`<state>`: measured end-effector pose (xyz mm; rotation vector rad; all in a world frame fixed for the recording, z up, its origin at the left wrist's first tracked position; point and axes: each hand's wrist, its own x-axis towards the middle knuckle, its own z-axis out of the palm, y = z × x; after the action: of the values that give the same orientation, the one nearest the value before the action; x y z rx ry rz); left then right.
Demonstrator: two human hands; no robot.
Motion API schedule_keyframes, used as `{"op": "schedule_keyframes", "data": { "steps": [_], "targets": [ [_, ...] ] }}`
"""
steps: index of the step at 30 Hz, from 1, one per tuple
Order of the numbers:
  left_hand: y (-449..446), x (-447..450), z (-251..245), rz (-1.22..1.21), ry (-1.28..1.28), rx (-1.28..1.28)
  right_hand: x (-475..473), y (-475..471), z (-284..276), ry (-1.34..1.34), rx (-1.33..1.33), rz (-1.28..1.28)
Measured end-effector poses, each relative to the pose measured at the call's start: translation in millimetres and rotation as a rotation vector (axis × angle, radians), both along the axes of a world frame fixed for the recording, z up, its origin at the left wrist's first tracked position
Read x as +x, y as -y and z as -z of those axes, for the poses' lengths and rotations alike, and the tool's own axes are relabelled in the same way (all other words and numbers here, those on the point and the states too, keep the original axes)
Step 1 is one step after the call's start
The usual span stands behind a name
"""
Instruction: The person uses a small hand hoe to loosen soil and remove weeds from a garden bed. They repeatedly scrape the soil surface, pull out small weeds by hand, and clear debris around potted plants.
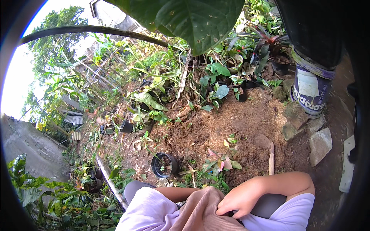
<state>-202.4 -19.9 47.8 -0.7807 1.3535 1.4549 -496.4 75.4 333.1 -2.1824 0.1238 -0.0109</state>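
My right hand [238, 199] is at the edge of a brown ribbed cloth apron [202, 213] on my lap, its fingers bent onto the fabric. My left forearm [177, 194] runs in behind the apron, which hides my left hand. In front of me a garden trowel with a wooden handle [271, 163] lies with its blade [261, 141] on loose brown soil [202, 141]. Left of it a small plant with pink and green leaves [221, 164] rises from the ground. A black plastic pot [164, 165] with soil and a small sprig stands farther left.
A purple paint bucket [307, 86] bearing writing stands at the right, beside flat stones [321, 145]. A large leaf [199, 23] hangs overhead. Potted plants [280, 62] line the back. A pole [109, 179] lies at the left, near a concrete slab [34, 147].
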Motion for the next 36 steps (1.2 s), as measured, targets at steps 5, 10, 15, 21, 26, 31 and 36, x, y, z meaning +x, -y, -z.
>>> {"op": "schedule_keyframes", "data": {
  "steps": [5, 10, 15, 21, 26, 31, 36],
  "targets": [
    [10, -7, -48, 0.089, 0.015, -0.008, -4, -12, -6, 0.496, 0.297, -0.234],
    [24, 36, -150, 0.142, 0.093, -0.052, -30, -32, -49, 0.067, 0.011, -0.109],
    [5, 113, -226, 0.007, 0.205, -0.115, -39, -40, -53, 0.285, 0.003, -0.053],
    [-40, 172, -240, -0.246, 0.262, -0.158, 16, 13, -7, 0.36, 0.154, 0.144],
    [-48, 182, -216, -0.354, 0.218, -0.183, 6, 11, 6, 0.437, 0.064, -0.109],
    [-66, 192, -204, -0.439, 0.206, -0.202, 29, 35, 12, 0.458, 0.346, -0.14],
    [-85, 207, -213, -0.548, 0.212, -0.237, 91, 81, 18, 0.494, 0.298, -0.217]
  ]
}}
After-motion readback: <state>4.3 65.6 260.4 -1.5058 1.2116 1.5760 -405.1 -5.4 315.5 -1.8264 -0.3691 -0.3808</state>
